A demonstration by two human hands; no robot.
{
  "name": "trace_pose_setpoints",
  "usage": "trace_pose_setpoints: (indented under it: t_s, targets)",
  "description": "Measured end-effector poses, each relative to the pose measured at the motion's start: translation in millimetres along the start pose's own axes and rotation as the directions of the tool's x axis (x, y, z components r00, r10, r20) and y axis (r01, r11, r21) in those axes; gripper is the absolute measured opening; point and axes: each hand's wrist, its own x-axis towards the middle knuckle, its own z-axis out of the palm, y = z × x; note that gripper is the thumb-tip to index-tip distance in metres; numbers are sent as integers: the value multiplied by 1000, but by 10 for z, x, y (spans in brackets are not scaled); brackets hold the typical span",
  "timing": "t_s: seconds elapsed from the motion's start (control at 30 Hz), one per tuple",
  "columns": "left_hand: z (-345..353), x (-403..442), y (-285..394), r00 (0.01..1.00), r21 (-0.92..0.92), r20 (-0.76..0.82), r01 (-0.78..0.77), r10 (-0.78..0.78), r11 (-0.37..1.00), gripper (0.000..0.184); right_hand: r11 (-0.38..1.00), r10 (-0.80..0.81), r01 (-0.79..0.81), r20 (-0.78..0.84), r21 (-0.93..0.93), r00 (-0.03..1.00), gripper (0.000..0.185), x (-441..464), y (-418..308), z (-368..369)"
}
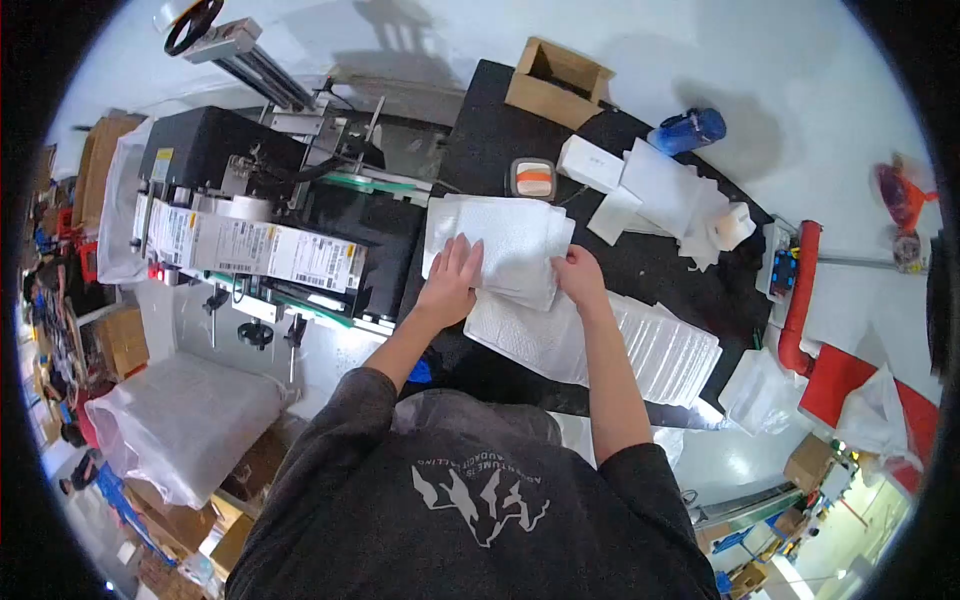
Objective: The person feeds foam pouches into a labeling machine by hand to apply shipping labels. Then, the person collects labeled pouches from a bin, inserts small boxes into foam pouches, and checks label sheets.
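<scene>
A stack of white bubble mailers lies on the black table in front of me. My left hand rests flat on the left part of this stack, fingers stretched out. At the stack's right edge my right hand has its fingers curled, pinching the edge of a mailer; how many layers it grips is hidden. Below and to the right, partly under the stack and my right forearm, a row of overlapping white mailers spreads along the table's near side.
To the left stands a labelling machine with a strip of printed shipping labels. Beyond the stack are an orange-and-white device, a white box, an open cardboard box, a blue bottle and loose white sheets.
</scene>
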Motion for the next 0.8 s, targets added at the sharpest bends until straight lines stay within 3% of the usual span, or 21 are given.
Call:
trace_pose_setpoints:
  t_s: [0.07, 0.17, 0.27, 0.33, 0.37, 0.5, 0.67, 0.8]
  targets:
    - [-59, -206, 40, 1000, -102, -14, -13, 12, 995, 86, 970, -54, 61, -36, 234, 998, 26, -408, -246, -47]
    - [-318, -239, 122, 990, -307, -120, -102, 68, 946, 78, 973, -55, 56, -11, 224, 998, 24, -795, -154, -7]
    - [-122, -318, 113, 982, -396, -188, -82, 7, 915, 73, 946, 6, 2, -25, 323, 1000, 26, -1245, -257, 109]
    - [45, -484, 173, 973, -468, -225, -56, -58, 882, 69, 930, 191, -181, -1, 320, 982, 28, -1489, -372, 139]
    - [84, -559, 234, 969, -493, -233, -42, -86, 869, 68, 933, 192, -189, 19, 306, 981, 28, -1524, -309, 196]
    - [195, -452, 435, 940, -444, -264, 83, -218, 892, 65, 876, 135, -144, 54, 459, 989, 27, -1450, 55, 400]
    - [376, -435, 506, 884, -236, -207, 372, -420, 898, 67, 934, 45, -25, -48, 357, 998, 24, -1399, 136, 335]
    - [322, -432, 400, 913, -198, -208, 312, -351, 929, 73, 962, 60, -40, -65, 271, 996, 25, -1392, 186, 296]
